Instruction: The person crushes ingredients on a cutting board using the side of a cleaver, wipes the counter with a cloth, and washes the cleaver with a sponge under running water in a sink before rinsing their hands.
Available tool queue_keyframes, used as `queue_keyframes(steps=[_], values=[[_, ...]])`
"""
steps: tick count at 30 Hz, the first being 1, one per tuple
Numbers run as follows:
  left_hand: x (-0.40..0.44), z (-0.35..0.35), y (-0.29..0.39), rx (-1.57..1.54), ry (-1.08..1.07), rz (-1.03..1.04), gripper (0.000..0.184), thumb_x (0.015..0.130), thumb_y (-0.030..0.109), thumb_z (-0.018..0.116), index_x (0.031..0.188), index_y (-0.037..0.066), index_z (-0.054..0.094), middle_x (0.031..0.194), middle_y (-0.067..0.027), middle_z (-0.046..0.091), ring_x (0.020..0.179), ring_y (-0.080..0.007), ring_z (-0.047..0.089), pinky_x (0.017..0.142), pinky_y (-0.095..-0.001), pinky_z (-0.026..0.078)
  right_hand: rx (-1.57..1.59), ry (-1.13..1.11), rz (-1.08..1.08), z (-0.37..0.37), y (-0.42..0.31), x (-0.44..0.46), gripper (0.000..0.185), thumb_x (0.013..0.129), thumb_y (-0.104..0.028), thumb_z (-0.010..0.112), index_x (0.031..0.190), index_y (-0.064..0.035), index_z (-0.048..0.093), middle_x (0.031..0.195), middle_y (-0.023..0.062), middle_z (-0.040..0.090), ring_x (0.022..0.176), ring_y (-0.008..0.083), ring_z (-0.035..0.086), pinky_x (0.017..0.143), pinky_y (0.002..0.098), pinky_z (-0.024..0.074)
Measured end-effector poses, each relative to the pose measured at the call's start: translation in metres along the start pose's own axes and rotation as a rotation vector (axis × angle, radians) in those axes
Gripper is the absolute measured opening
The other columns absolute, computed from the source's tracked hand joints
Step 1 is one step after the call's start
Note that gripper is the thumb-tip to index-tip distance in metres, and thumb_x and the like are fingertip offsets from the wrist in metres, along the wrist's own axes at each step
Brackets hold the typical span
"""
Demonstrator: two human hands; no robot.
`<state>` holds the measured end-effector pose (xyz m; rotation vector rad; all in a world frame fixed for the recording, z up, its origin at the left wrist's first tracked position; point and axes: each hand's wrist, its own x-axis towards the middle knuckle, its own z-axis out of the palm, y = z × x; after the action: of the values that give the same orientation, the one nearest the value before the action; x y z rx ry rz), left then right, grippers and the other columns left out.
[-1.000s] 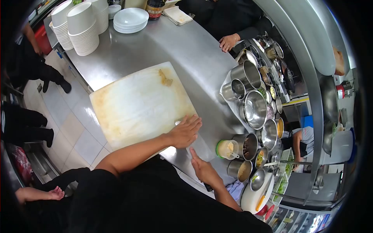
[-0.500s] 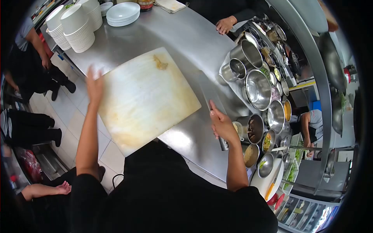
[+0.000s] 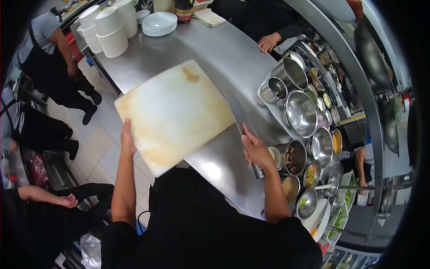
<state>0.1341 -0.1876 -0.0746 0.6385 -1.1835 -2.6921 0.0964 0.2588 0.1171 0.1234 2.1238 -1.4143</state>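
Note:
A large white cutting board (image 3: 179, 112) with yellowish stains lies at an angle on the steel counter, its near left part jutting past the counter edge. My left hand (image 3: 127, 140) is at the board's left edge, thumb along the side and the other fingers mostly hidden. In my right hand (image 3: 256, 150) is a kitchen knife (image 3: 234, 110), gripped by its handle. The broad blade points away from me, just off the board's right side, and the handle's metal end shows below the hand.
Stacked white bowls (image 3: 112, 38) and white plates (image 3: 159, 23) stand at the far left of the counter (image 3: 224, 166). Steel pots (image 3: 301, 112) and food containers (image 3: 293, 157) crowd the right. A co-worker's hand (image 3: 268, 42) rests at the far edge; other people stand at left.
My left hand, blurred and higher beside the board before, has come down to its lower left edge. My right hand still holds the knife. The whole view has shifted slightly.

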Motion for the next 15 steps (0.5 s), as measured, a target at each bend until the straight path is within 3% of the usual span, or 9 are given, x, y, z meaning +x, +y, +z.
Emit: queue_keyframes(steps=[4, 9, 15], values=[[-0.056, 0.045, -0.045, -0.13, 0.076, 0.087, 0.06, 0.105, 0.044, 0.044, 0.143, -0.002, 0.038, 0.138, -0.0162, 0.053, 0.12, -0.0289, 0.057, 0.101, -0.0436, 0.049, -0.024, -0.059, 0.021, -0.001, 0.007, 0.0, 0.055, 0.105, -0.035, 0.047, 0.156, -0.0239, 0.029, 0.056, -0.002, 0.043, 0.043, 0.0081, 0.042, 0.041, 0.0271, 0.0414], [-0.087, 0.078, -0.092, 0.0, 0.271, 0.186, 0.063, 0.106, 0.044, 0.041, 0.149, 0.0, 0.027, 0.146, -0.0154, 0.044, 0.129, -0.0267, 0.049, 0.108, -0.0401, 0.042, -0.048, -0.1, 0.036, 0.008, 0.007, 0.003, 0.054, 0.105, -0.037, 0.046, 0.155, -0.0273, 0.03, 0.057, -0.0017, 0.044, 0.044, 0.0084, 0.042, 0.042, 0.027, 0.0413], [-0.1, 0.11, -0.12, 0.257, 0.25, 0.14, 0.067, 0.106, 0.047, 0.038, 0.148, -0.003, 0.029, 0.147, -0.0168, 0.043, 0.133, -0.0253, 0.042, 0.112, -0.0355, 0.031, -0.081, -0.141, 0.009, 0.015, 0.002, 0.013, 0.054, 0.105, -0.038, 0.046, 0.155, -0.0273, 0.031, 0.057, -0.0017, 0.043, 0.044, 0.0088, 0.042, 0.042, 0.0276, 0.0414]])
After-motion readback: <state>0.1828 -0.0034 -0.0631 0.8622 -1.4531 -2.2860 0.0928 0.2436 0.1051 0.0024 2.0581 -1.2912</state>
